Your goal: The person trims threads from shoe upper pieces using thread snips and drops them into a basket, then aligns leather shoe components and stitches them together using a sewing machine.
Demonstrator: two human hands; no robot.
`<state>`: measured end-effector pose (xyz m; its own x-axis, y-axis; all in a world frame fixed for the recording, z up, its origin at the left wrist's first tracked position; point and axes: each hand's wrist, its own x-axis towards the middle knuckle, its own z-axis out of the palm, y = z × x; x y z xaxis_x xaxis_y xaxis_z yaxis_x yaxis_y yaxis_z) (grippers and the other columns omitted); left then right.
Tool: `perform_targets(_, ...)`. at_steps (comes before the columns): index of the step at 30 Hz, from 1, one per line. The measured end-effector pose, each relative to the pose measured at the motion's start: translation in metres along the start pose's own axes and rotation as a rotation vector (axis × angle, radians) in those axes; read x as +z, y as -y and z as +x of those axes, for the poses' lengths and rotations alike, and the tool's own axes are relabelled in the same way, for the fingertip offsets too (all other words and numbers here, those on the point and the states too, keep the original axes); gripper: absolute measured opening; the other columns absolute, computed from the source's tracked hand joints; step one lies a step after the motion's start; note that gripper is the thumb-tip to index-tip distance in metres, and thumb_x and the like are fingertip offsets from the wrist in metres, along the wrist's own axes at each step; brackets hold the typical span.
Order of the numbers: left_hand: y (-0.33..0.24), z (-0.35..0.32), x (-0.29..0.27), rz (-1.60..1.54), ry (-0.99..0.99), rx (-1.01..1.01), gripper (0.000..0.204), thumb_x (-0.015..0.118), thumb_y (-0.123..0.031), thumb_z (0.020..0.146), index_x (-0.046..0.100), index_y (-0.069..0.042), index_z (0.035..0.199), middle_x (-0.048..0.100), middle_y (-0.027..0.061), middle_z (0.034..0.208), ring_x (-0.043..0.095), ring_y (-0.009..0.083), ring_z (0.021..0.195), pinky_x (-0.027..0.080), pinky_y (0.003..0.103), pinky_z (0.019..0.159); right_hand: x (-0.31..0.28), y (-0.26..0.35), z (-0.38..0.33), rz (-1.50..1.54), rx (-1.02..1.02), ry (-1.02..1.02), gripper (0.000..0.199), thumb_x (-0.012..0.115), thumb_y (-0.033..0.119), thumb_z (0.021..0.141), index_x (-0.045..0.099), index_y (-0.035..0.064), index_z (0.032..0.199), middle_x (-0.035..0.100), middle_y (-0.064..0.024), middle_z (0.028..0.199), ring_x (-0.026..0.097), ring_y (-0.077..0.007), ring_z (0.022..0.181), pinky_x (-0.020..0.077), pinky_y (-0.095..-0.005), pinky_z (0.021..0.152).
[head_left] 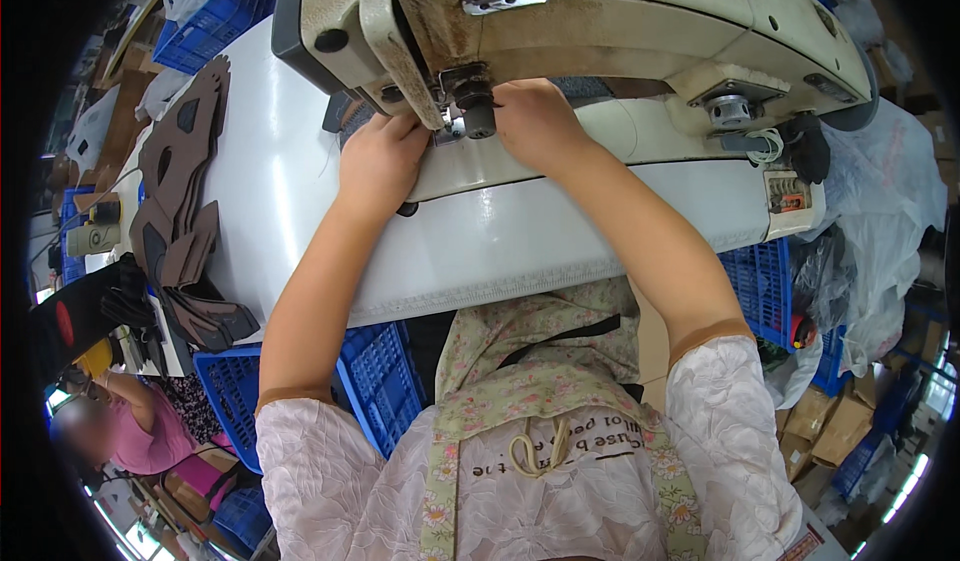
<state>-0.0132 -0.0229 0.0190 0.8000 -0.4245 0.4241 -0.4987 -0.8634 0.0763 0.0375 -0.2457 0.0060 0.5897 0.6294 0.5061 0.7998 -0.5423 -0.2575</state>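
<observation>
Both hands work under the head of a beige sewing machine (620,56), one on each side of its needle and presser foot (450,129). My left hand (383,166) is closed, its fingertips bent in close to the presser foot. Beside it shows a dark grey and brown cut piece of material (350,119). My right hand (540,129) is curled on the other side, its fingertips partly hidden behind the machine head. More dark grey material (588,88) shows just beyond that hand. The machine covers the middle of the material.
A stack of brown and grey cut pieces (185,161) lies at the table's left end. The white table (480,236) has a ruler strip along its near edge. Blue crates (380,376) stand beneath, plastic bags (870,211) at right. Another person (150,426) sits at lower left.
</observation>
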Motion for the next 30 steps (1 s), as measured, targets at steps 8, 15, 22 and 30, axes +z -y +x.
perform_targets(8,0.0008,-0.0003,0.0032,0.009,-0.071,0.053,0.012,0.067,-0.010,0.074,0.071,-0.011,0.085,0.066,0.0008,0.092,0.063,0.0222,0.087,0.054,0.035,0.068,-0.0003,0.0030,0.0009,0.024,0.134,0.068,0.019,0.059,0.025,0.090,0.070,0.0105,0.095,0.069,-0.0042,0.093,0.067,-0.0246,0.088,0.0534,-0.0377,0.079)
perform_targets(15,0.0017,-0.0010,0.0031,0.000,-0.056,0.030,0.016,0.068,-0.007,0.076,0.074,-0.012,0.090,0.069,0.0033,0.093,0.066,0.0260,0.082,0.054,0.036,0.067,-0.0045,0.0035,0.0010,0.001,0.051,0.029,0.015,0.061,0.024,0.088,0.070,0.0133,0.094,0.069,-0.0014,0.096,0.067,-0.0229,0.089,0.0532,-0.0366,0.079)
perform_targets(22,0.0038,-0.0030,0.0065,-0.009,-0.068,0.028,0.017,0.069,-0.007,0.075,0.074,-0.012,0.090,0.069,0.0034,0.094,0.066,0.0259,0.083,0.054,0.036,0.068,-0.0026,0.0055,0.0011,0.032,0.105,0.033,0.014,0.062,0.024,0.088,0.071,0.0144,0.094,0.069,-0.0019,0.096,0.067,-0.0230,0.090,0.0531,-0.0374,0.080)
perform_targets(30,0.0018,-0.0016,0.0052,0.014,-0.113,0.053,0.010,0.066,-0.010,0.076,0.071,-0.009,0.084,0.066,0.0021,0.090,0.063,0.0224,0.086,0.054,0.035,0.067,-0.0007,0.0025,0.0002,0.015,0.050,-0.008,0.012,0.062,0.022,0.086,0.070,0.0154,0.092,0.068,-0.0009,0.099,0.066,-0.0225,0.093,0.0520,-0.0367,0.082)
